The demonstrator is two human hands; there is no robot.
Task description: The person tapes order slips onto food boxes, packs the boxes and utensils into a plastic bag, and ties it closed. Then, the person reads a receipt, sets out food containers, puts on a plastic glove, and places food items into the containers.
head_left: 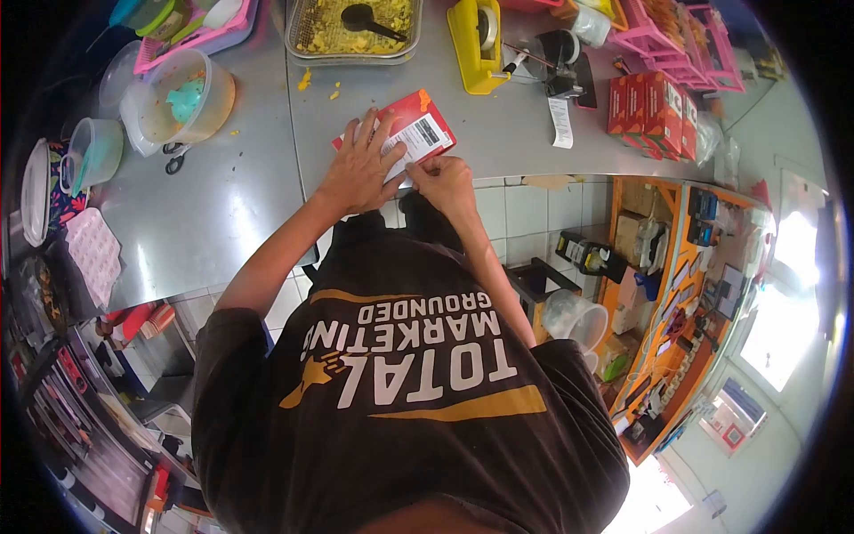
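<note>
A red box (pixel 442 124) lies at the near edge of the steel table, with a white printed label (pixel 422 136) on its upper side. My left hand (pixel 358 162) rests flat across the box and part of the label, fingers spread. At the box's near edge, my right hand (pixel 447 183) has thumb and fingers pinched together at the label's lower end. The fingers hide the exact spot of the pinch.
Beyond the box are a metal tray (pixel 351 59) with yellow food and a black scoop, and a yellow tape dispenser (pixel 477 49). Scissors (pixel 176 158) and a plastic tub (pixel 205 105) lie left. Red boxes (pixel 654 114) and a paper slip (pixel 560 123) are right.
</note>
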